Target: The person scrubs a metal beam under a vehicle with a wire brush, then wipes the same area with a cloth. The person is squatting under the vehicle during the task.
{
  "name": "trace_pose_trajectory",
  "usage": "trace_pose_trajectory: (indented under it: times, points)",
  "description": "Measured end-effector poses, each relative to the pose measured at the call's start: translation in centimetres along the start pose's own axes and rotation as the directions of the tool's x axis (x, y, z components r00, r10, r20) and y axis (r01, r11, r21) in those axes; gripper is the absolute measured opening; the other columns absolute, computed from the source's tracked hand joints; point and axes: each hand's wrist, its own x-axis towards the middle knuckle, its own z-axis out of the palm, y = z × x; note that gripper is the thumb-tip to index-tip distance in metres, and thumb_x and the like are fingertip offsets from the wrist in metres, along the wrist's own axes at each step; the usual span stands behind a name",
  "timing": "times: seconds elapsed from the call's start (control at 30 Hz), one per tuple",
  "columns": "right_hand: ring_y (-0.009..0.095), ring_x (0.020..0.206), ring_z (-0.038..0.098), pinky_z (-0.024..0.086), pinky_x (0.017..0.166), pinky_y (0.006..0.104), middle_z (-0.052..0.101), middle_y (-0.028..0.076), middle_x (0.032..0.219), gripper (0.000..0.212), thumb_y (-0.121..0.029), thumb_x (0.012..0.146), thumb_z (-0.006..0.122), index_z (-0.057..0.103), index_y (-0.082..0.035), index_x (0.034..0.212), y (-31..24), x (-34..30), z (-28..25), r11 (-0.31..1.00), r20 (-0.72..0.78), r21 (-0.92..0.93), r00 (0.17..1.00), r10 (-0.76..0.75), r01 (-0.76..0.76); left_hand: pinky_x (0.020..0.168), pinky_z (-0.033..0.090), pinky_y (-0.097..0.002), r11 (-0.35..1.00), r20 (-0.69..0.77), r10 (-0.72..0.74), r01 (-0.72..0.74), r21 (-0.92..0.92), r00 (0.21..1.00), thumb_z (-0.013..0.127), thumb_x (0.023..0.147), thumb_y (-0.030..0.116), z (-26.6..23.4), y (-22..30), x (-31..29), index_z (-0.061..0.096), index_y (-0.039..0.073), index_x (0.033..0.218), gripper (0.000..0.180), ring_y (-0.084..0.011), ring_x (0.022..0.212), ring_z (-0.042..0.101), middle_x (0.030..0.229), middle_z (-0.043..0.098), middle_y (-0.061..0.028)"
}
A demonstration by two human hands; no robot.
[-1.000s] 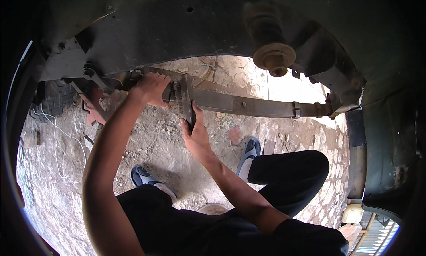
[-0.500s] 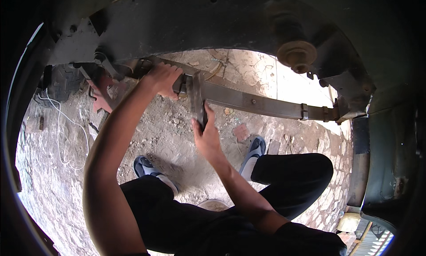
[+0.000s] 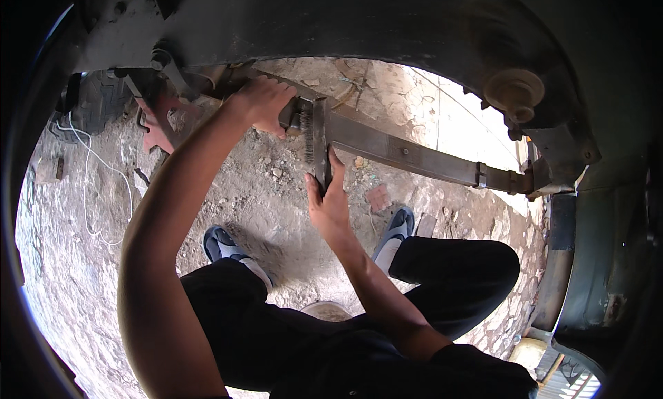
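Note:
My right hand (image 3: pixel 330 204) is closed round the lower end of a wire brush (image 3: pixel 320 138). The brush stands nearly upright in the view, its bristles facing left, its upper part against the leaf spring (image 3: pixel 407 152). My left hand (image 3: pixel 264 103) rests over the spring's assembly left of the brush, fingers wrapped round it; what lies under the palm is hidden. A dark block-like fitting shows between that hand and the bristles. The spring runs rightward to a clamp band (image 3: pixel 480 175) and its mount.
A dark vehicle frame (image 3: pixel 297 33) arches overhead, with a round rubber-like stop (image 3: pixel 514 93) hanging at right. A red stand (image 3: pixel 157 122), a tyre (image 3: pixel 103 103) and a white cord (image 3: pixel 88 185) lie left. A brick piece (image 3: pixel 378 198) sits on the dirt floor between my feet.
The brush and my right hand have shifted slightly right and up, and the bristles now show more plainly. My left hand stays on the spring; the whole view has moved a little.

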Motion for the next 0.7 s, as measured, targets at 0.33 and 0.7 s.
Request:
trace_pose_trajectory:
  times: [0.33, 0.7]
  points:
    - [0.042, 0.080, 0.070, 0.053, 0.066, 0.0443, 0.068, 0.028, 0.091, 0.061, -0.024, 0.098, 0.058, 0.023, -0.020, 0.148, -1.2, 3.1, -0.3, 0.992, -0.024, -0.125, 1.000, 0.013, -0.016, 0.100, 0.042, -0.0426, 1.000, 0.024, -0.012, 0.012, 0.004, 1.000, 0.086, 0.056, 0.050, -0.3, 0.0, 0.2, 0.051, 0.002, 0.125, 0.091, -0.0302, 0.117, 0.055, 0.120, 0.059, -0.0136]
    - [0.046, 0.095, 0.066, 0.055, 0.075, 0.0490, 0.066, 0.030, 0.104, 0.061, -0.021, 0.096, 0.059, 0.026, -0.017, 0.148, -0.4, 2.1, -2.5, 0.971, 0.023, -0.233, 0.999, -0.040, 0.044, 0.100, 0.042, -0.0414, 1.000, 0.060, -0.001, 0.002, -0.024, 0.998, 0.086, 0.058, 0.050, -0.2, 0.0, 0.3, 0.050, 0.003, 0.128, 0.091, -0.0302, 0.117, 0.056, 0.118, 0.060, -0.0130]
